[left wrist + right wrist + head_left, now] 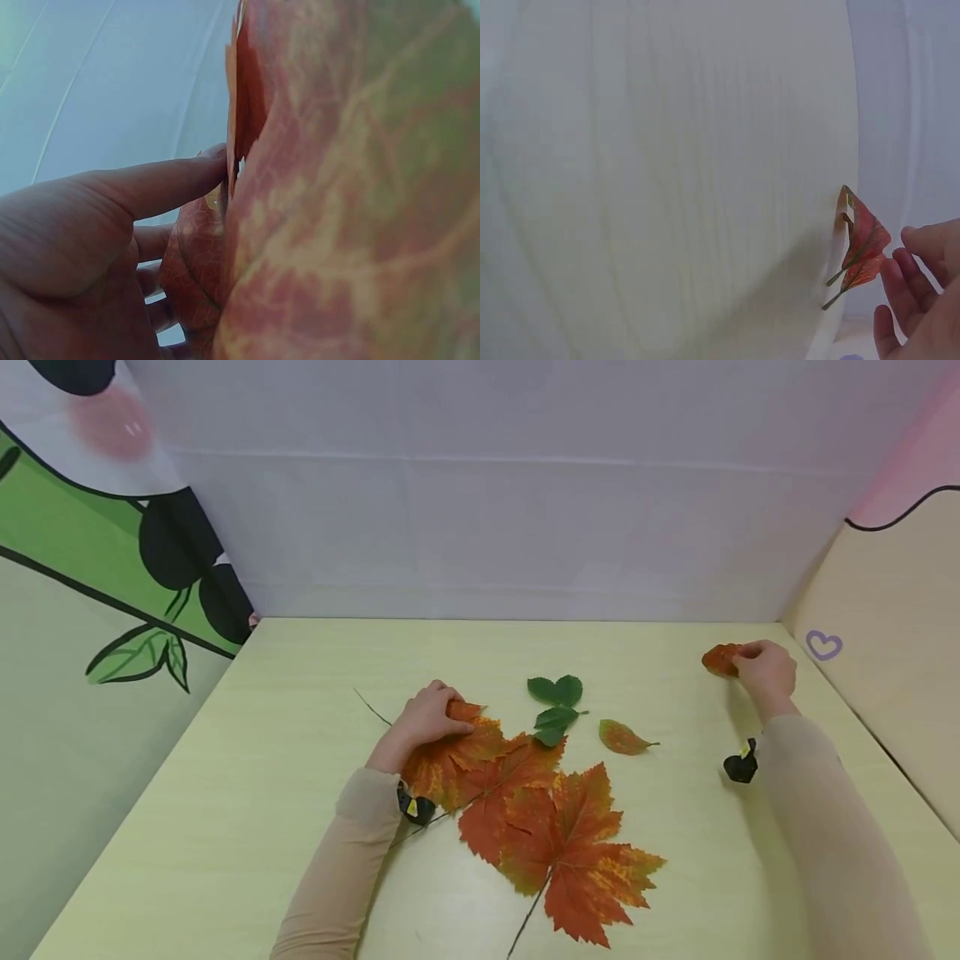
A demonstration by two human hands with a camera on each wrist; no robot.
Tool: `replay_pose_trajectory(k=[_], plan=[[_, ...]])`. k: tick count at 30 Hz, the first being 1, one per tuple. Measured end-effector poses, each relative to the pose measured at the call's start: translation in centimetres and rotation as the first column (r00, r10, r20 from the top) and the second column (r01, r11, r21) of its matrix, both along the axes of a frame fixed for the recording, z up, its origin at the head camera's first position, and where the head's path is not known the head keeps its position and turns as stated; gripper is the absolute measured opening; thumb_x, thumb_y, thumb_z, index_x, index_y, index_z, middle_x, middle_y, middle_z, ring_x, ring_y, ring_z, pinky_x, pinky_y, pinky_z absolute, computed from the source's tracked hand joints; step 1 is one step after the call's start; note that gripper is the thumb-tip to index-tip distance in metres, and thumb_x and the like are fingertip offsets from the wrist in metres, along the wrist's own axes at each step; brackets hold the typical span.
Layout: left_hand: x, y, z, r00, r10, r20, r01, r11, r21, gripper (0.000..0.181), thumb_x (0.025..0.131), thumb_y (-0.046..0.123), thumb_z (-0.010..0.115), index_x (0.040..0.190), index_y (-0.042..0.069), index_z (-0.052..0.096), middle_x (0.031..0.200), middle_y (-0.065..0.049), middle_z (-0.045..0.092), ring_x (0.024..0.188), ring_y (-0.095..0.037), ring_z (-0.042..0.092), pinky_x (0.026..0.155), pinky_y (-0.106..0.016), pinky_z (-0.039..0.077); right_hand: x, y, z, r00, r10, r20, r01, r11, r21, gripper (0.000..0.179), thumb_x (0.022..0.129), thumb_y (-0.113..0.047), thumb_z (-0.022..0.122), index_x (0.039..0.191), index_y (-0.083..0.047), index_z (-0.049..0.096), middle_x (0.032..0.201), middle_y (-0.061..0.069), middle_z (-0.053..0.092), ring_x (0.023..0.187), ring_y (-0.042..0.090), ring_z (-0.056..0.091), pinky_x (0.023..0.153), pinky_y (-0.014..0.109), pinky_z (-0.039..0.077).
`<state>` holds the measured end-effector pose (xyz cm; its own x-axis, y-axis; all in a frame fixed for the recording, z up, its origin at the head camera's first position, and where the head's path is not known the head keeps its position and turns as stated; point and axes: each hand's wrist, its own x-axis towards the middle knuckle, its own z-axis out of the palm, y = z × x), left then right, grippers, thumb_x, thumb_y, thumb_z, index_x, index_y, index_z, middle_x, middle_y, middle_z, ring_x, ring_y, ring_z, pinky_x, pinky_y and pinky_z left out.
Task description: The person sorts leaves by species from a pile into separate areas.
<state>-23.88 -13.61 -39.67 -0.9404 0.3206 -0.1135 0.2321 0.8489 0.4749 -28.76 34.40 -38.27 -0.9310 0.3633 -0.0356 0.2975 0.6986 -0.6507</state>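
Observation:
My left hand (431, 718) pinches an orange maple leaf (482, 741) at the left of the leaf group. Up close, its thumb (180, 184) lies against the leaf edges, with the other fingers behind, partly hidden. Two more big maple leaves (577, 860) overlap toward the front, stems spread out. At the far right, my right hand (767, 672) is beside small red-orange leaves (720, 660). The right wrist view shows two such leaves (866, 240) together, stems pointing down-left. There the thumb and fingers are parted, fingertips right at the leaf edge.
Small green leaves (557, 691) lie behind the maple leaves, one touching them. A single green-orange leaf (624, 737) lies to their right. The pale table (300, 660) meets a white cloth (480, 535) at the back and a printed panel (892, 668) on the right.

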Motion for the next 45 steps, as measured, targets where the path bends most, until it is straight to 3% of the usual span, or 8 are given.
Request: replay_pose_trajectory(k=[6, 13, 19, 26, 33, 39, 45], plan=[[0.0, -0.2, -0.1, 1.000, 0.001, -0.001, -0.001, 1.000, -0.005, 0.050, 0.080, 0.036, 0.068, 0.115, 0.003, 0.056, 0.118, -0.016, 0.046, 0.099, -0.032, 0.048, 0.086, -0.048, 0.037, 0.6, -0.9, -0.2, 0.985, 0.162, -0.059, -0.154, 0.982, 0.113, 0.032, 0.092, -0.022, 0.050, 0.110, 0.003, 0.055, 0.113, 0.027, 0.053, 0.101, 0.042, 0.047, 0.081, 0.048, 0.035], [0.1, -0.4, -0.6, 1.000, 0.004, -0.001, -0.004, 1.000, 0.001, 0.050, 0.080, 0.036, 0.068, 0.115, 0.003, 0.056, 0.119, -0.017, 0.046, 0.102, -0.033, 0.048, 0.088, -0.049, 0.037, 2.6, -3.6, -0.1, 0.939, 0.324, -0.116, -0.298, 0.935, 0.193, 0.027, 0.090, -0.023, 0.055, 0.104, 0.000, 0.059, 0.097, 0.020, 0.061, 0.087, 0.033, 0.055, 0.070, 0.041, 0.040], [0.1, -0.5, -0.7, 1.000, 0.001, -0.002, -0.001, 1.000, -0.003, 0.050, 0.081, 0.036, 0.068, 0.116, 0.002, 0.056, 0.121, -0.017, 0.046, 0.104, -0.034, 0.047, 0.088, -0.050, 0.036, 4.3, -6.2, -0.3, 0.891, 0.445, -0.092, -0.420, 0.884, 0.204, 0.027, 0.088, -0.026, 0.059, 0.100, -0.002, 0.061, 0.090, 0.016, 0.064, 0.080, 0.028, 0.058, 0.066, 0.033, 0.041], [0.1, -0.3, -0.7, 1.000, 0.002, 0.003, -0.002, 1.000, 0.005, 0.050, 0.081, 0.036, 0.068, 0.116, 0.003, 0.056, 0.121, -0.017, 0.046, 0.103, -0.033, 0.047, 0.088, -0.050, 0.036, 6.0, -8.7, -0.6, 0.807, 0.589, -0.029, -0.570, 0.792, 0.218, 0.025, 0.087, -0.021, 0.061, 0.102, -0.001, 0.063, 0.090, 0.012, 0.065, 0.084, 0.027, 0.059, 0.073, 0.040, 0.044], [0.0, -0.3, -0.7, 1.000, 0.003, 0.001, -0.003, 1.000, 0.001, 0.050, 0.084, 0.040, 0.062, 0.116, 0.003, 0.056, 0.119, -0.017, 0.046, 0.104, -0.033, 0.047, 0.089, -0.050, 0.036, 7.1, -10.5, -1.1, 0.745, 0.664, 0.061, -0.660, 0.721, 0.210, 0.026, 0.084, -0.024, 0.064, 0.103, -0.006, 0.064, 0.091, 0.005, 0.065, 0.084, 0.020, 0.058, 0.071, 0.036, 0.045], [-0.1, -0.2, -0.6, 1.000, 0.002, -0.001, -0.002, 1.000, -0.004, 0.049, 0.086, 0.040, 0.059, 0.117, 0.003, 0.056, 0.119, -0.017, 0.046, 0.103, -0.033, 0.048, 0.089, -0.049, 0.037, 7.6, -11.4, -1.3, 0.695, 0.705, 0.138, -0.711, 0.648, 0.273, 0.040, 0.073, -0.034, 0.074, 0.102, -0.007, 0.065, 0.089, 0.002, 0.062, 0.081, 0.016, 0.056, 0.068, 0.032, 0.044], [-0.1, 0.0, -0.2, 1.000, 0.009, -0.013, -0.009, 1.000, -0.004, 0.047, 0.088, 0.040, 0.057, 0.116, 0.003, 0.056, 0.119, -0.017, 0.047, 0.100, -0.033, 0.049, 0.087, -0.049, 0.037, 7.7, -11.5, -1.2, 0.673, 0.726, 0.145, -0.727, 0.611, 0.314, 0.042, 0.070, -0.031, 0.077, 0.100, -0.006, 0.064, 0.086, 0.003, 0.058, 0.078, 0.017, 0.054, 0.066, 0.032, 0.043]])
